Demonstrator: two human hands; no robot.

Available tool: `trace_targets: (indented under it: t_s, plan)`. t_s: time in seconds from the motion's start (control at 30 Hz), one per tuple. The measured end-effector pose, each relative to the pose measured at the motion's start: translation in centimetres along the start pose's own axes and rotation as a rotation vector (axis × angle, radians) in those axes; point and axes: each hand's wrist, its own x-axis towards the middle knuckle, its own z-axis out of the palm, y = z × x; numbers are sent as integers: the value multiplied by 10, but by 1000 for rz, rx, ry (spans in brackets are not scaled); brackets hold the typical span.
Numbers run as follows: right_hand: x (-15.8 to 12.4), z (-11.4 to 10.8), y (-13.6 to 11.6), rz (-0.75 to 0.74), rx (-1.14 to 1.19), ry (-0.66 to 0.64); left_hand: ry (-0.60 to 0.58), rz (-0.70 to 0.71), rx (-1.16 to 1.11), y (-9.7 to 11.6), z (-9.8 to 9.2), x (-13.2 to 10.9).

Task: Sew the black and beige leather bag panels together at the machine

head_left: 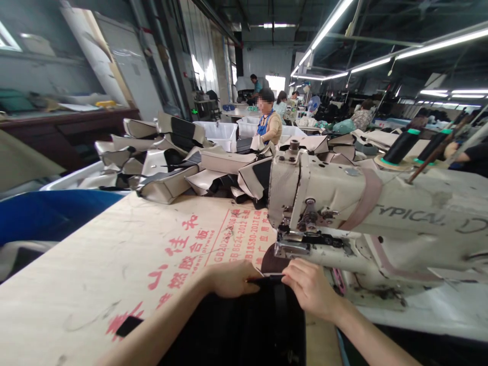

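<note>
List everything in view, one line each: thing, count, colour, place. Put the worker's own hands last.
sewing machine: one, cream, right of the table, marked TYPICAL
plywood tabletop: one, pale with red print, centre and left
black fabric: one piece, bottom centre, its edge at the machine's foot
cut pieces: a heap, cream and black, far end of the table
thread cones: two, black, behind the machine
bins: at least two, white, beyond the heap
blue object: one, left edge, kind unclear
people: several, at the far tables
left hand: gripping the fabric's edge
right hand: gripping the same edge, nearer the machine
</note>
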Motion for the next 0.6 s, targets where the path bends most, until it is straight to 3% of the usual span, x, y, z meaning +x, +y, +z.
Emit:
trace_targets:
  t_s: [0.07,0.13,0.3,0.37,0.47,0.6]
  plan:
    - [0,1,0,25,1,15,-85,40,-147,-5,-7,-6]
    - [2,2,1,33,-1,15,-94,55,-281,-11,-5,-11]
    - [7,2,-6,58,-36,-8,110,45,-386,-23,16,-16]
    - [10,3,-13,104,-6,16,205,41,-340,-26,11,-11]
    - [18,20,-25,289,182,202,196,45,-153,-26,-22,6]
    - [34,69,-31,691,633,567,100,14,202,-14,-81,44]
